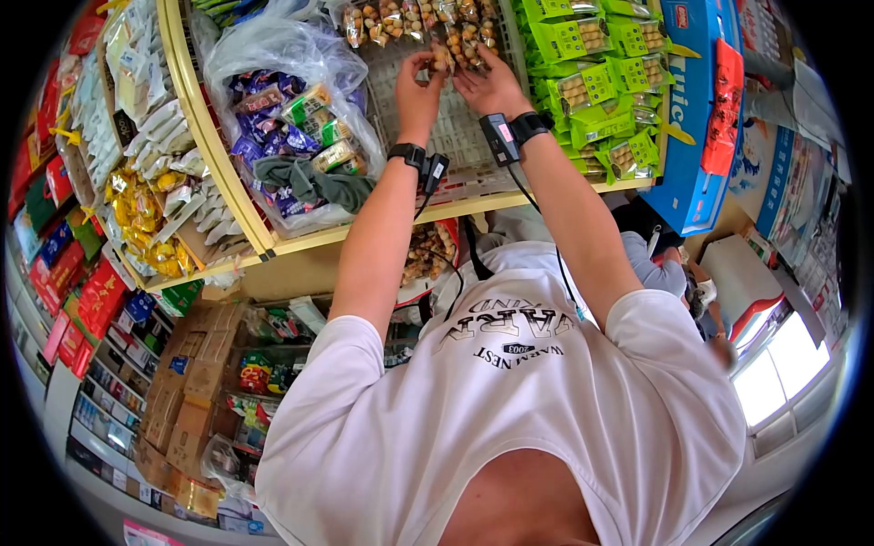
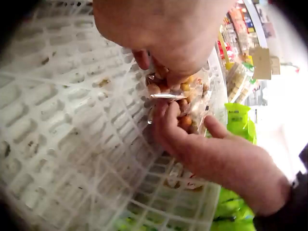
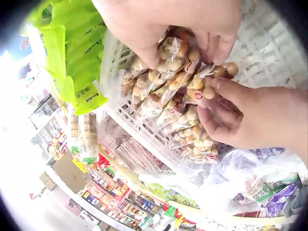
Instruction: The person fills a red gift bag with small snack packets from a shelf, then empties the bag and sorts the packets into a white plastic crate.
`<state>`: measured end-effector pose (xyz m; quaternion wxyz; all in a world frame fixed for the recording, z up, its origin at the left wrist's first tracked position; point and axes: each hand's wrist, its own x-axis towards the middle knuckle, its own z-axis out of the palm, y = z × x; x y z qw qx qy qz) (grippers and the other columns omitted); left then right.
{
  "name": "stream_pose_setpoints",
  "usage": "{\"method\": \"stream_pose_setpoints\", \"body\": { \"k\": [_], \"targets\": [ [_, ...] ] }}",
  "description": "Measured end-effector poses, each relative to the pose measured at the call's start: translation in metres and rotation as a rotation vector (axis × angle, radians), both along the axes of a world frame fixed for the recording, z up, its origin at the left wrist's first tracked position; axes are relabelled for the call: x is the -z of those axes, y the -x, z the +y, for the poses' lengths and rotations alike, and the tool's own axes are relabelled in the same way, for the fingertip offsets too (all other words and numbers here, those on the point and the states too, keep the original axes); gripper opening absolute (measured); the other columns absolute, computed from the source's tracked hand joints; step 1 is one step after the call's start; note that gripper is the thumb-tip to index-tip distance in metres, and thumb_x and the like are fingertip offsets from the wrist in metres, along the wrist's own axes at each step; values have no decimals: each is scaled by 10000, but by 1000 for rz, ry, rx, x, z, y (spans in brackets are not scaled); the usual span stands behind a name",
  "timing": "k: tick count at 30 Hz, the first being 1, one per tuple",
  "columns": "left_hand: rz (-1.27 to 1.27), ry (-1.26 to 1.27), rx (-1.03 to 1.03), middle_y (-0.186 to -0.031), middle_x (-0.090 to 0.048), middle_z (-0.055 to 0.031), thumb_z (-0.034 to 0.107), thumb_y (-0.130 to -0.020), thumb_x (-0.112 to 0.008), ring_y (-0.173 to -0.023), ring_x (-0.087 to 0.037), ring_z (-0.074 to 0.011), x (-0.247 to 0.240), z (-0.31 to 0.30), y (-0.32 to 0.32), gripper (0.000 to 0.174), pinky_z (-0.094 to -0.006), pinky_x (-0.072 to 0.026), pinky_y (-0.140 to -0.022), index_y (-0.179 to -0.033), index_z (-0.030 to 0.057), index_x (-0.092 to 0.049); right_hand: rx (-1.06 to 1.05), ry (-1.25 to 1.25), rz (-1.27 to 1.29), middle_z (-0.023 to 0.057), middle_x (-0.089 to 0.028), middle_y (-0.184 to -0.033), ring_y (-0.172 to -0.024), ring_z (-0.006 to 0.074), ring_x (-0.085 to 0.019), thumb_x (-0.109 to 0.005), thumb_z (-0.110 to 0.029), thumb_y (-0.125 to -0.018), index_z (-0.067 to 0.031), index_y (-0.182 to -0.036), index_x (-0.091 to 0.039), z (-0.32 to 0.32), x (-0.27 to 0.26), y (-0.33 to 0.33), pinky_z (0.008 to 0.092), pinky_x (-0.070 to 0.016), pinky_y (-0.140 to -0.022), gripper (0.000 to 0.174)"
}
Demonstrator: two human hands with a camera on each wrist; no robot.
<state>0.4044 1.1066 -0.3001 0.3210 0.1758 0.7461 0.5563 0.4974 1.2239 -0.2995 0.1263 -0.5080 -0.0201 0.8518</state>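
My left hand pinches the near end of a clear packet of round brown snacks between thumb and fingers. Beside it, my right hand grips another such packet, thumb on one side and fingers on the other. Several more snack packets lie in a row against the wall of a white plastic basket. In the left wrist view, my left hand partly covers the packets, while the fingers of my right hand curl against them from the other side.
Left of the basket, a clear plastic bag holds purple and green packets, with a dark grey cloth on top. Bright green packets are stacked at the right, by a blue box. A cream shelf edge runs in front.
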Motion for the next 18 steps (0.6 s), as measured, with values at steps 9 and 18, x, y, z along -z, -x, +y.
{"method": "stream_pose_setpoints", "body": {
  "k": [9, 18],
  "targets": [
    [494, 40, 74, -1224, -603, -120, 11, -878, -671, -1119, -584, -304, -9, 0, -10, 322, -367, -532, -883, -1183, 48, -575, -77, -69, 31, 154, -551, -1254, -1165, 279, -531, -635, -438, -959, -76, -1328, -483, 2, -2, -4, 387, -435, -1049, 539],
    [552, 17, 83, -1144, -520, -162, -70, -839, -643, -1043, -541, -407, 14, 31, 2, 326, -469, -440, -884, -1116, 35, -507, -177, -297, -65, 225, -519, -1365, -1230, 298, -551, -538, -533, -988, 30, -1407, -404, 3, 1, 2, 367, -461, -1065, 714]
  ]
}}
